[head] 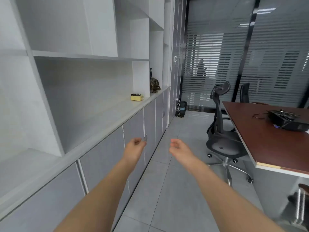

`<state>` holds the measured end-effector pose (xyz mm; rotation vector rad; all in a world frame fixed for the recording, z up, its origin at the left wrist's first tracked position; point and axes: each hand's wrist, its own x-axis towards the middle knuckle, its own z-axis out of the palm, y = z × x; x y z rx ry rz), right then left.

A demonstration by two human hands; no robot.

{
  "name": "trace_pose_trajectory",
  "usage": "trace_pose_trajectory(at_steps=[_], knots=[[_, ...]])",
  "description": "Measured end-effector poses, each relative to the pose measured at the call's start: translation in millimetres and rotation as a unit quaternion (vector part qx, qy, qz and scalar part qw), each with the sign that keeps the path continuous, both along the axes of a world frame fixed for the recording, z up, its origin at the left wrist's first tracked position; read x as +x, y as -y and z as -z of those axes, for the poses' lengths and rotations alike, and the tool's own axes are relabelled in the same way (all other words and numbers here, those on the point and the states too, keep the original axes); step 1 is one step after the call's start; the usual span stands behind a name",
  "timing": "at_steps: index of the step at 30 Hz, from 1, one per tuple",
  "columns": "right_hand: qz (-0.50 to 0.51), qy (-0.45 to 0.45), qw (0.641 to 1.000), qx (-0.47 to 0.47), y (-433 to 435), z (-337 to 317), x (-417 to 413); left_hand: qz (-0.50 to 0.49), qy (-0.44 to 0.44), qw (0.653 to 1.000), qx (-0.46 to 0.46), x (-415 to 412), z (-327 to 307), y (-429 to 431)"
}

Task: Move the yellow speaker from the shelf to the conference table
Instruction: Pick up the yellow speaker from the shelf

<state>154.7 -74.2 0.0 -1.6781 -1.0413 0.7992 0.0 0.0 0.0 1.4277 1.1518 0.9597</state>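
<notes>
The yellow speaker (136, 97), small with a dark top, sits on the white shelf (107, 113) far ahead on the left, against a vertical divider. The conference table (274, 141) with a red-brown top fills the right side. My left hand (134, 148) and my right hand (179, 149) are stretched out in front of me over the floor, fingers loosely curled, holding nothing. Both hands are well short of the speaker.
A dark bronze figurine (154, 84) stands one bay beyond the speaker. A black office chair (222, 139) sits at the table's near corner, another behind it. A black device with cables (287, 121) lies on the table. Grey cabinet doors (133, 141) line the left; tiled floor runs between.
</notes>
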Motion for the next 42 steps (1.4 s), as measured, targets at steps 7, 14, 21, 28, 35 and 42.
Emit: trace_pose_trajectory(at_steps=[7,14,21,28,35,42], knots=[[0.0,-0.047,0.999,0.021,-38.6,-17.4,63.3,0.0,0.024,0.999,0.026,63.8,-21.2,-25.9],[-0.024,-0.197,0.976,0.089,-82.9,-36.3,92.4,-0.016,0.068,0.996,0.062,93.9,-39.9,-61.4],[-0.033,-0.17,0.983,0.067,-130.5,-14.0,111.4,-0.04,0.029,0.997,0.052,108.2,-14.9,-112.9],[-0.022,-0.127,0.991,0.046,-219.2,-2.2,132.0,-0.038,0.019,0.998,0.035,120.8,3.1,-203.5],[-0.025,-0.106,0.993,0.037,-316.5,-14.3,146.9,-0.034,0.02,0.999,0.033,137.9,-7.5,-310.0],[0.008,-0.076,0.996,-0.036,-365.6,-4.6,181.8,0.011,0.004,1.0,-0.005,166.9,11.8,-373.8]])
